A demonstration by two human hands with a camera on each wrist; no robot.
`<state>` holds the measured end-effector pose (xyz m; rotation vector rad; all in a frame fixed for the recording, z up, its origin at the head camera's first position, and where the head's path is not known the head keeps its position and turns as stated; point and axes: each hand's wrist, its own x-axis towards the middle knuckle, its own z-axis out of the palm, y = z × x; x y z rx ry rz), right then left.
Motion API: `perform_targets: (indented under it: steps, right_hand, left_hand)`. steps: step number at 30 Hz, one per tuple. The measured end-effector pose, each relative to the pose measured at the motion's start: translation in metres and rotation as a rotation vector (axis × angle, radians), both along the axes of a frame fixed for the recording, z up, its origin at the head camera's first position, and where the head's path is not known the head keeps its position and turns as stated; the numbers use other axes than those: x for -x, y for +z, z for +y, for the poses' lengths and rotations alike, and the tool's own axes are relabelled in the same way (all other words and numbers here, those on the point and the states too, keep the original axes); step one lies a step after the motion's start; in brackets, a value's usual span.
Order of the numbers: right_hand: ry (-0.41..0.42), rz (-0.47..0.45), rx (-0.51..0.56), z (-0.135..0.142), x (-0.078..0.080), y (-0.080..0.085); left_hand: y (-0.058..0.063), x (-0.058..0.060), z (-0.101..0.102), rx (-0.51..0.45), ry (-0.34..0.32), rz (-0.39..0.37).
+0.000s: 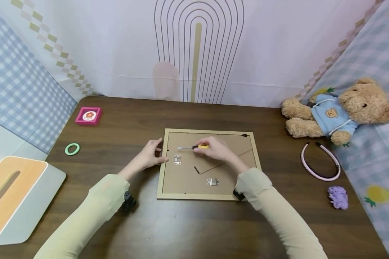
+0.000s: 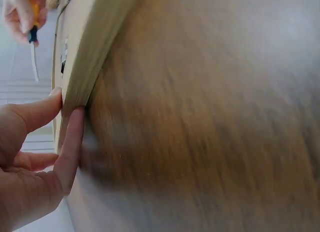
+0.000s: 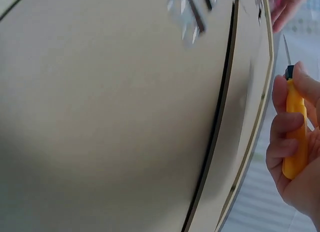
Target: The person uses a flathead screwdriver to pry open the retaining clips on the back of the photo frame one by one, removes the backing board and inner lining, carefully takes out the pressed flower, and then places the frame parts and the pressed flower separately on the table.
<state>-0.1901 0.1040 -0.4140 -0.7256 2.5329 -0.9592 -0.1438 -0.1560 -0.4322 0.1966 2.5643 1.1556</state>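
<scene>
A picture frame lies face down on the brown table, its cardboard backing upward. My left hand holds the frame's left edge, thumb on top and a finger against the outer side, as the left wrist view shows. Above the backing, my right hand grips a screwdriver by its yellow handle, the shaft pointing left. Its tip seems clear of the frame's left rim. Two metal hangers sit on the backing: one near the left rim, another lower down. A thin cut line marks a stand flap.
A pink box, a green ring and a tissue box stand left. At right are a teddy bear, a pink headband and a purple scrunchie. A curtain hangs behind the table.
</scene>
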Motion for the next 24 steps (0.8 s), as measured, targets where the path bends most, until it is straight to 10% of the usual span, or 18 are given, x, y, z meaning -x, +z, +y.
perform_targets:
  steps: [14, 24]
  right_hand:
    - [0.128, 0.182, -0.342, -0.031, 0.01, 0.004]
    - [0.226, 0.1, -0.43, -0.043, 0.035, 0.013]
  left_hand:
    - [-0.009, -0.001, 0.001, -0.182, 0.037, -0.096]
    - [-0.009, 0.0, -0.005, -0.196, 0.017, -0.063]
